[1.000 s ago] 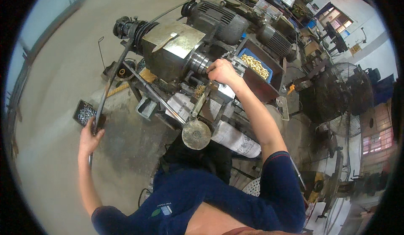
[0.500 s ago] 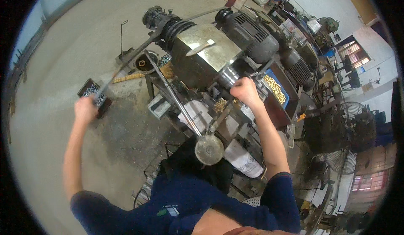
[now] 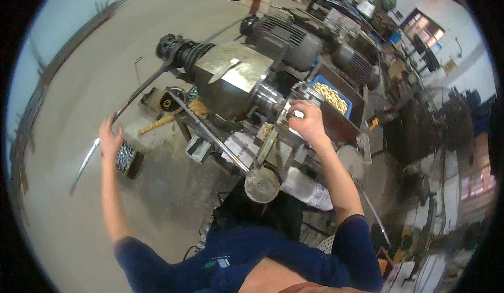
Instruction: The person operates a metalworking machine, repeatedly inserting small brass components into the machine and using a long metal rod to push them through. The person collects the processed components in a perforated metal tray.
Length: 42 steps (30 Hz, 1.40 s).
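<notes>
My left hand (image 3: 110, 139) lies over a long metal lever (image 3: 140, 89) on the machine's left end. The fingers are on one side of the bar and the thumb stands out on the other, a loose hold. Beyond the hand the lever's shiny end slants down to the left. Above the slide in front of the machine's dark round chuck (image 3: 268, 100), my right hand (image 3: 307, 122) is curled, thumb and fingertips brought together. Whatever is between those fingertips is too small to make out. A brush (image 3: 223, 71) rests on the machine's metal housing (image 3: 207, 61).
A blue tray (image 3: 347, 106) of brass-coloured parts stands right of the chuck. Near my left hand a dark box (image 3: 131, 163) of small metal pieces sits on the floor. A long rod (image 3: 210, 130) runs to a round metal disc (image 3: 262, 184) before me. Motors (image 3: 294, 43) stand behind.
My left hand's hold on the lever has loosened, its thumb now apart. My right hand has drawn back from the chuck, fingers curled. The whole view has shifted.
</notes>
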Available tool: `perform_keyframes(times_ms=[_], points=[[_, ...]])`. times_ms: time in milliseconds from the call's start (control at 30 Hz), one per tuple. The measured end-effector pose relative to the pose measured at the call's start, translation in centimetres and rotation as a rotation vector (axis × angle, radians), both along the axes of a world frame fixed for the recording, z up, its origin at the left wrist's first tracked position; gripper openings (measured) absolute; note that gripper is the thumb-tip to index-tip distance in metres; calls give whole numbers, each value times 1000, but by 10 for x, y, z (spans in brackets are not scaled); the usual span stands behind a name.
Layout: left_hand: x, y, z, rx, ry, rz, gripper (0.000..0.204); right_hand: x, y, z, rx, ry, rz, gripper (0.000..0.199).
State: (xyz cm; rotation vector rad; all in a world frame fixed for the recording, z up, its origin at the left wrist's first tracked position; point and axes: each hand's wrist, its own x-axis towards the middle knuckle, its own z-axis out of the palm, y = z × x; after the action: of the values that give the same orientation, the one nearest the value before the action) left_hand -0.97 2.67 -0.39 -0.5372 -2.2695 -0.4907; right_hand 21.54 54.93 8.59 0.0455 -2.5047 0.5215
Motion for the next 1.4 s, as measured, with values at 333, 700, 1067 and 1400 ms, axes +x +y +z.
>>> perform_keyframes(times_ms=[333, 700, 1067, 1400], points=[[64, 182, -154, -699, -931, -100, 38, 226, 56, -11, -127, -337, -607, 24], [57, 186, -162, -761, -652, -203, 16, 403, 146, -77, -202, -483, -1188, 30], [24, 185, -162, -1008, -660, -255, 12, 479, 175, -128, -67, -624, -1318, 47], [30, 131, -139, -421, -851, 12, 41, 461, 100, -123, 39, -1035, -1453, 35]])
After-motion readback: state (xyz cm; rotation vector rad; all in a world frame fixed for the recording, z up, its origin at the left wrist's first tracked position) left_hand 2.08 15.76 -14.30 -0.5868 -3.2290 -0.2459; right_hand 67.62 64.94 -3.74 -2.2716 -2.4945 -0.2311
